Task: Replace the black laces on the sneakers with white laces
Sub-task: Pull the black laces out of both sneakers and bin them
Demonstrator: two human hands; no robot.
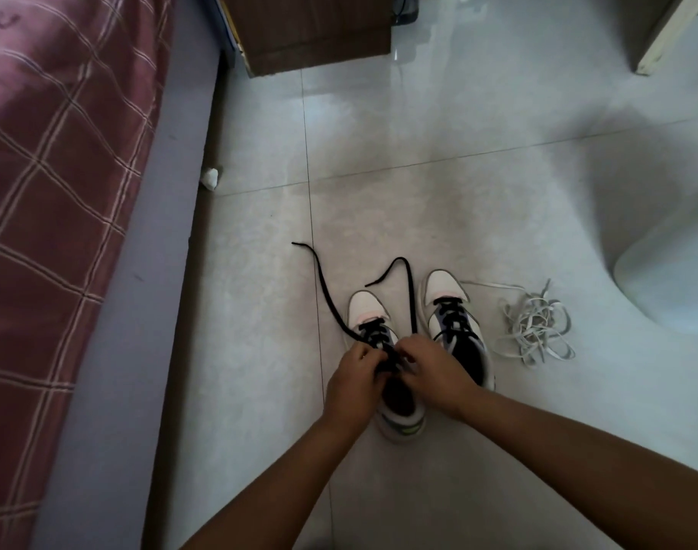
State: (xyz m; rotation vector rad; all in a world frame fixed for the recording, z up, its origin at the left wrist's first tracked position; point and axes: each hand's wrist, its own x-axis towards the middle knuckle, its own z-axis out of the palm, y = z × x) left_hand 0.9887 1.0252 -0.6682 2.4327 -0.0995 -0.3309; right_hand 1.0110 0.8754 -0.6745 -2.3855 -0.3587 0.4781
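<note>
Two white sneakers stand side by side on the floor, toes pointing away from me. The left sneaker (369, 311) has its black lace (326, 289) partly undone, and two loose ends trail up and away over the tiles. My left hand (353, 385) and my right hand (432, 369) meet over its tongue, and both pinch the black lace near the upper eyelets. The right sneaker (452, 307) is still laced in black. A tangle of white laces (536, 325) lies on the floor just right of it.
A bed with a maroon checked cover (61, 192) runs along the left. A brown wooden cabinet (311, 29) stands at the back. A pale rounded stool or seat (664, 279) sits at the right. A small white scrap (209, 178) lies by the bed.
</note>
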